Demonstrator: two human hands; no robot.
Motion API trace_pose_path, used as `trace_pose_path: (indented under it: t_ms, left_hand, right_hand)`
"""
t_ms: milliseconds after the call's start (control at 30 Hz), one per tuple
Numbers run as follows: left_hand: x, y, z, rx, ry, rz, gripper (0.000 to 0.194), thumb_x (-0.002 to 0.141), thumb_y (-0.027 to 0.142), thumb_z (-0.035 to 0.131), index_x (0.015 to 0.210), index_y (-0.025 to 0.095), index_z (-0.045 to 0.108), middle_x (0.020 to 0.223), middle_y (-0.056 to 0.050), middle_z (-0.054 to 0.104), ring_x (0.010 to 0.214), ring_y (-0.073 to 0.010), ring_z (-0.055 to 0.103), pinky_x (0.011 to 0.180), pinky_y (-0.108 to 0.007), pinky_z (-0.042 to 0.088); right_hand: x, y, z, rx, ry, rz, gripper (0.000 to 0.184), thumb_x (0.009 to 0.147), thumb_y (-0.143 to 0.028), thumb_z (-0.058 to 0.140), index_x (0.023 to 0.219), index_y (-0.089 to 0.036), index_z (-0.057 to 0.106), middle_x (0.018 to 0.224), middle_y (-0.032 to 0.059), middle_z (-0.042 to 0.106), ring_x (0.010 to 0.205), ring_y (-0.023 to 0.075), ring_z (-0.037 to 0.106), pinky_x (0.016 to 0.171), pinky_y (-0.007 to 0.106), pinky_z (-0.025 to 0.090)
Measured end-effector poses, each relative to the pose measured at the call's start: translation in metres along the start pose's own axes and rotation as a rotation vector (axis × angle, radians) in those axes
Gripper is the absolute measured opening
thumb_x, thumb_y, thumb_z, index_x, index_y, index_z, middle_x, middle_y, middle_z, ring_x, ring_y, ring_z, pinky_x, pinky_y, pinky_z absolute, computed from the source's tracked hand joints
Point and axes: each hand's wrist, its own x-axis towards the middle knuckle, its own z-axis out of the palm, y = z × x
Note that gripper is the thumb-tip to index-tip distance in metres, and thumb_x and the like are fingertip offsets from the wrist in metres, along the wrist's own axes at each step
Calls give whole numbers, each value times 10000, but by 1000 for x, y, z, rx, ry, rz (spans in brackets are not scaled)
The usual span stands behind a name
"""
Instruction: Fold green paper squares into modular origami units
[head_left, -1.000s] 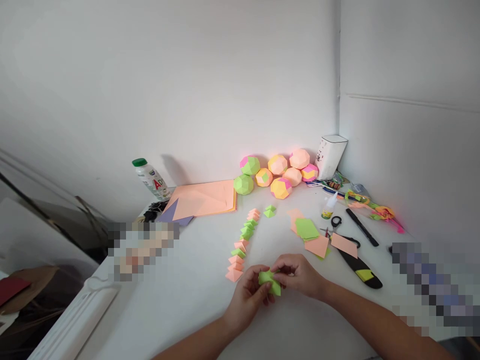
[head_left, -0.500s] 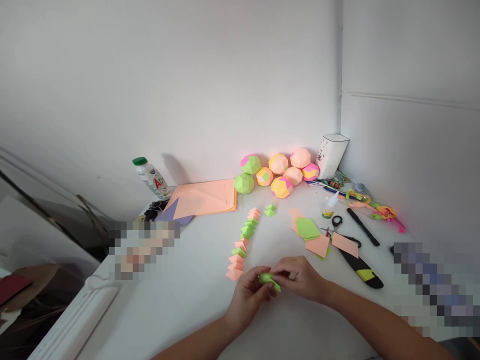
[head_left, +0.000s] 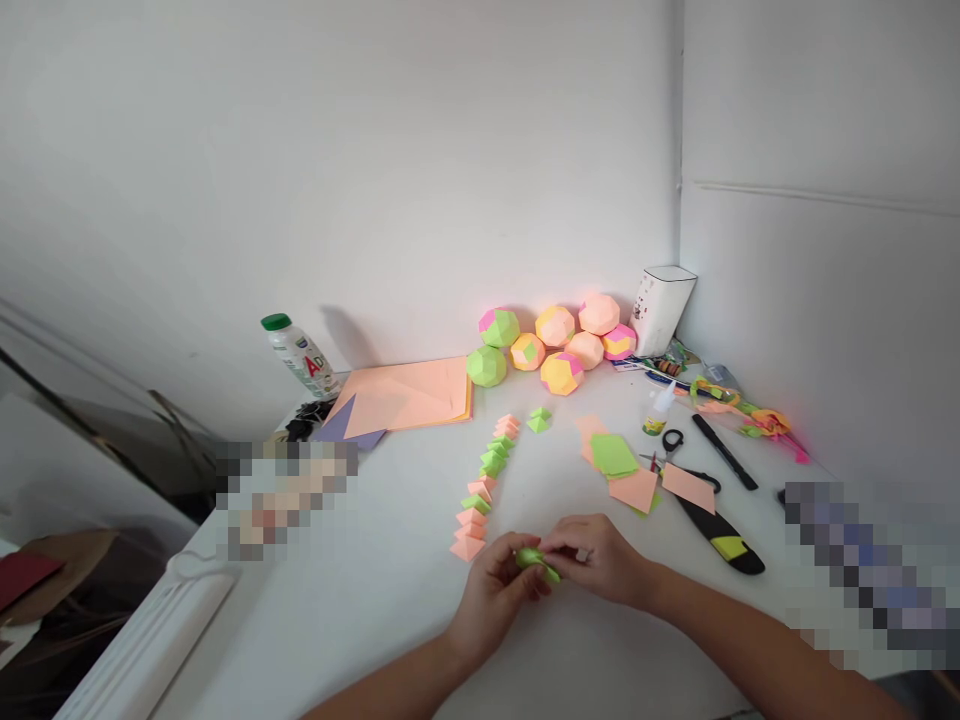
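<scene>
A small piece of folded green paper (head_left: 534, 560) is held between my two hands, low over the table's near side. My left hand (head_left: 495, 590) grips it from the left, thumb on the near side. From the right, my right hand (head_left: 596, 560) pinches its edge; the fingertips partly cover the paper. Just beyond my left hand begins a row of folded paper pieces, peach (head_left: 469, 547) and green (head_left: 493, 462), leading away from me. One more green folded piece (head_left: 539, 419) sits apart, right of the row's far end.
Flat green and peach paper cuts (head_left: 615, 456) lie right of the row, near scissors (head_left: 673, 441), a glue bottle (head_left: 658, 410), a black pen (head_left: 724, 452) and a black-handled cutter (head_left: 720, 535). Faceted paper balls (head_left: 562, 373) stand by the wall, beside peach sheets (head_left: 409, 390) and a green-capped bottle (head_left: 300, 355).
Both hands keep hold of the green paper in nearly the same place. The paper looks tilted slightly differently between the fingers. The view has shifted very slightly.
</scene>
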Motion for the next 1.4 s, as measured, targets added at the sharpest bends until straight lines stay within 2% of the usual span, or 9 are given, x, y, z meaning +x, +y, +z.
trace_pose_path:
  t_ms: [133,233,400,500,567,700,833,1133,1400]
  left_hand:
    - [0,0,1,9,29,11,280,722,346,707,894,170,574,630,17,641,576,-123,604,552,-241,486]
    - [1,1,2,25,38,23,261,744,357,683,886,176,560,622,20,630,564,-121,595,549,-243,498]
    - [2,4,2,77,13,94,219,783,378,632,868,181,587,925,-39,617,632,-132,619,578,-284,540]
    - [1,7,1,154,-24,76,228,820,385,585,818,161,622,747,-23,608,586,-133,606,546,-265,524]
    - [0,8,1,188,-30,86,250,828,383,575,770,150,646,678,-12,578,541,-120,584,517,-247,506]
    - [1,8,0,178,-21,132,226,811,360,604,768,161,701,744,-30,576,527,-109,573,484,-237,494]
    - [3,4,-3,179,-37,149,193,815,326,608,795,180,733,756,-51,609,564,-126,579,489,-239,494]
    - [3,-1,-6,209,-44,153,216,825,335,595,868,202,759,766,-71,658,577,-136,580,481,-235,488]
    - [2,1,-5,174,-38,130,224,807,360,608,833,179,736,807,-66,629,578,-136,588,468,-234,465]
  right_hand:
    - [-2,-1,0,-17,-23,-21,177,852,-217,509,827,-156,673,657,44,652,559,119,564,519,215,446]
    - [-4,-2,0,-29,-60,17,163,837,-248,544,906,-157,659,712,47,652,552,112,547,537,220,460]
    - [-3,-2,1,-49,-90,61,172,858,-260,527,911,-169,663,752,54,654,596,122,558,575,232,465]
    - [-2,-3,1,-35,-48,91,172,849,-274,542,857,-166,675,693,46,653,595,131,562,557,233,456]
    - [-2,-4,1,5,-42,161,156,829,-270,560,834,-166,676,698,42,659,605,135,570,542,228,455]
    - [-1,-5,1,200,-59,342,130,803,-231,566,808,-150,667,684,23,650,607,136,595,574,238,485]
    - [-1,-5,1,339,-70,428,153,794,-281,592,782,-147,667,668,12,643,587,132,596,562,238,491]
    - [0,-4,2,333,-63,524,212,763,-342,648,732,-134,677,621,30,647,554,134,606,479,209,437]
    - [-2,-2,4,343,-48,482,234,761,-363,646,689,-141,661,582,14,623,535,129,580,494,223,451]
